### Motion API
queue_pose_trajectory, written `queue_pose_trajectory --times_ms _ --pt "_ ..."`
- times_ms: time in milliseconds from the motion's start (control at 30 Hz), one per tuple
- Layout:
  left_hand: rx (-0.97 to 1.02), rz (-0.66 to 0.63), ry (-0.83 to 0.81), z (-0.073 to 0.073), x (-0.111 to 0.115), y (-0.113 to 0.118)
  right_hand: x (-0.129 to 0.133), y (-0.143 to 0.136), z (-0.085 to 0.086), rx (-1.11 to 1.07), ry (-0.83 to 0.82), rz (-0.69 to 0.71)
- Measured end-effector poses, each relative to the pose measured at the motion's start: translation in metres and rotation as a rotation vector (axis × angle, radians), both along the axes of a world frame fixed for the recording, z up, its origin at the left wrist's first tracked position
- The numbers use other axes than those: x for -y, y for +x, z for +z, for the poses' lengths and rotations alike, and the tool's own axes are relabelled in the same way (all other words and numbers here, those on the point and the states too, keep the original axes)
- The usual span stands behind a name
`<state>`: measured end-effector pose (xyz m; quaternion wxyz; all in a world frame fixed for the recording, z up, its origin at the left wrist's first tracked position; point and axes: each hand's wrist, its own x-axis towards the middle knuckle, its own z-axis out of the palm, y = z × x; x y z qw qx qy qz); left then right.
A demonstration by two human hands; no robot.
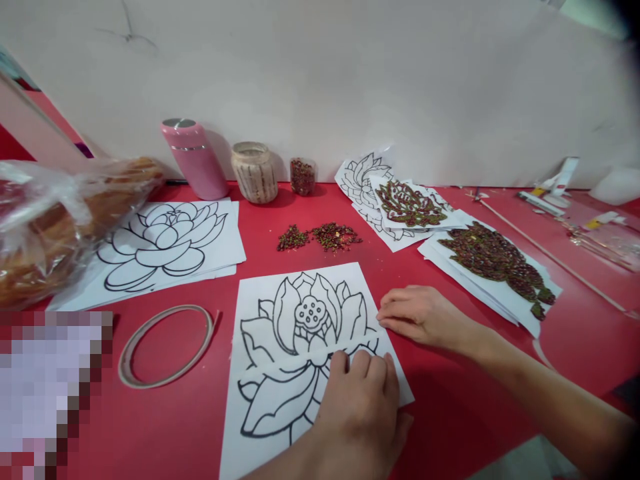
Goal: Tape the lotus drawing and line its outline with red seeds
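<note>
A white sheet with a black lotus outline point(280, 413) lies on the red table, with a crease across its middle. My left hand point(363, 400) rests on the sheet's lower right part, fingers curled and pressed together; what is under them, if anything, is hidden. At the sheet's right edge is my right hand point(425, 313), its fingers together and the fingertips touching the paper's border. Beyond the sheet, two small piles of red and green beans point(336, 237) lie on the table.
Farther back stand a pink bottle point(195, 160), a jar point(255, 173) and a bean cup point(303, 177). Left are a tape roll point(125, 353), lotus sheets point(220, 230) and bagged bread point(100, 213). Bean-covered pictures point(490, 257), a thin stick point(540, 247) and glue tools point(555, 190) lie right.
</note>
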<state>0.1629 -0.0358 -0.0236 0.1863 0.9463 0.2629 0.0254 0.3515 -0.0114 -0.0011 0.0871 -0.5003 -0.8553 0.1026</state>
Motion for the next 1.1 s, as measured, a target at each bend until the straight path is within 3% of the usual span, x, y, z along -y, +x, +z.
queue_pose_trajectory --times_ms 600,933,1100 --pt "-0.044 0.011 -0.089 0.005 0.000 0.000 0.000 0.001 0.003 0.050 0.011 0.062" --pt "-0.034 0.023 -0.058 0.000 0.001 0.000 0.005 -0.003 0.010 0.028 0.004 -0.038" --pt "-0.021 0.016 -0.046 0.002 0.000 0.000 0.014 -0.003 0.007 0.086 0.045 0.072"
